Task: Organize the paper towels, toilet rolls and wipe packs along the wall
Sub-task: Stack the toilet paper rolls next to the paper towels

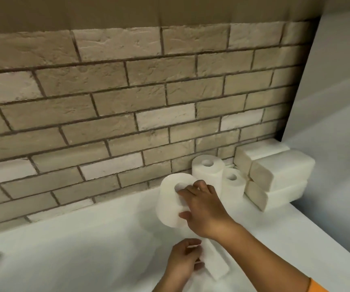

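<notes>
Your right hand (203, 209) grips a roll (170, 207), fingers over its top rim by the core hole and thumb on its side. The roll is held at a tilt, and I cannot tell whether its base touches the counter (85, 249). It sits just left of a tall roll (206, 171) and a short roll (232, 184), both upright by the wall (127, 102), with stacked packs (281, 171) filling the corner beyond them. Your left hand (184, 258), nearer you, curls round the end of a long white item (216, 264) lying on the counter; I cannot tell whether it is a pack or a roll. You look to be mid-placement, adding the gripped roll to the row. The next move calls for standing it upright, setting it against the wall beside the tall roll, and letting go gently so it does not knock its neighbours. The item under your left hand probably goes after that.
</notes>
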A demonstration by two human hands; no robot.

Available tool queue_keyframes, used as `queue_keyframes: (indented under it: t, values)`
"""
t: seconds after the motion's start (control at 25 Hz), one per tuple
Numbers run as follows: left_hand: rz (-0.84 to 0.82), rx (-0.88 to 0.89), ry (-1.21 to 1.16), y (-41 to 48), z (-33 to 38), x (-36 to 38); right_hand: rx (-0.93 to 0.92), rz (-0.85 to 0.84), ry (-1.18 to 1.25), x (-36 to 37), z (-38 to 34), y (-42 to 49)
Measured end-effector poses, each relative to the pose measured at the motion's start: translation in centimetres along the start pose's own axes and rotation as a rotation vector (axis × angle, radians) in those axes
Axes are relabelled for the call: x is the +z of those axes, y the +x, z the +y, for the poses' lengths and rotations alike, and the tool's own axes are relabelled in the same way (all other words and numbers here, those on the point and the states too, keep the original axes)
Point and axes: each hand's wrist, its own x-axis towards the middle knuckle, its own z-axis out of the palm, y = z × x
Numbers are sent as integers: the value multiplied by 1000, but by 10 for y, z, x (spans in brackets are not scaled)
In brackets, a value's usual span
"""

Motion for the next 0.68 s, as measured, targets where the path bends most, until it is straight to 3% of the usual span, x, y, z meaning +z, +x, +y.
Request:
queue_keyframes:
  t: [0.16,0.4,0.68]
  values:
    - [-284,-51,51,24,32,59,21,24,-40,-23,73,-2]
    - [-55,2,-95,64,59,94,71,72,34,-48,152,-1]
    - [-11,117,-282,90,98,127,68,170,183,-74,200,4]
